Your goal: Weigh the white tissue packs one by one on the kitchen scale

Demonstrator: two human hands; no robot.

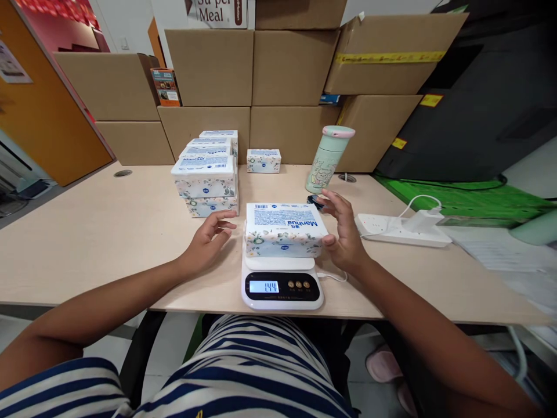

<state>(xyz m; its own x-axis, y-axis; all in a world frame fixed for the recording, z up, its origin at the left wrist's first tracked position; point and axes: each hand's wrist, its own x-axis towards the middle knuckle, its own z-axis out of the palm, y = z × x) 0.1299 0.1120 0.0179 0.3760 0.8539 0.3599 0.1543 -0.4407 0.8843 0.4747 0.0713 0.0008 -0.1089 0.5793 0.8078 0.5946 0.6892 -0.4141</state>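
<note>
A white, floral-printed tissue pack [285,229] marked "Manhua" rests on a white digital kitchen scale [278,264]. The scale's lit display reads about 144, with three round buttons beside it. My right hand [343,232] is at the pack's right side, fingers apart, thumb close to its corner; whether it touches is hard to tell. On the other side, my left hand [211,241] hovers over the table, fingers loosely curled and apart, holding nothing. Beyond it stand stacked tissue packs [206,177] in a row, and a single pack [263,161] sits farther back.
A pale green bottle [329,159] with a pink lid stands behind my right hand, near a small dark object [315,201]. A white power strip [404,229] lies at the right. Cardboard boxes [209,69] line the table's back. A white cable [333,277] leaves the scale.
</note>
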